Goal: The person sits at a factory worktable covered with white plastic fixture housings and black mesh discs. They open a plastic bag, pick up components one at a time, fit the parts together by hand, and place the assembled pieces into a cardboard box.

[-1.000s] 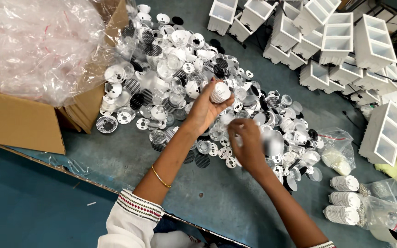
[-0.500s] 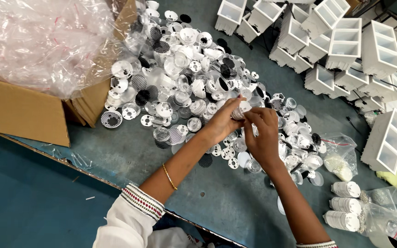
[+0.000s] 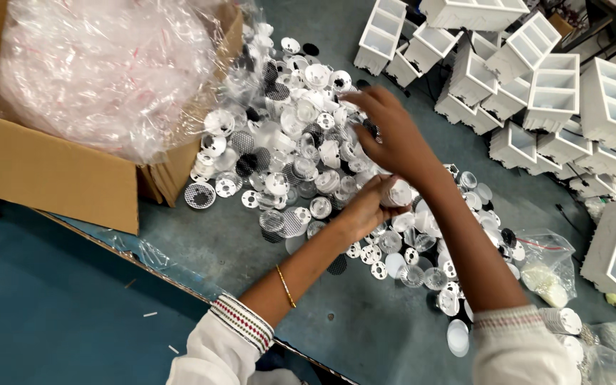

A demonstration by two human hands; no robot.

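A heap of small white and clear plastic lens cups and discs (image 3: 301,153) covers the grey-green table. My left hand (image 3: 365,210) sits at the heap's near edge and grips a short stack of white cups (image 3: 396,192). My right hand (image 3: 386,132) crosses above it with fingers spread, reaching into the far part of the heap and touching the pieces there. A thin gold bangle (image 3: 285,285) rings my left wrist.
A cardboard box (image 3: 58,171) stuffed with crumpled clear plastic (image 3: 101,68) stands at the left. White compartment trays (image 3: 536,78) are piled at the back right. Small clear bags (image 3: 547,267) and stacked cups (image 3: 561,321) lie at the right.
My right hand has left the left hand and reached up into the far part of the heap. My left hand has stayed low, holding the stack. The view has shifted.
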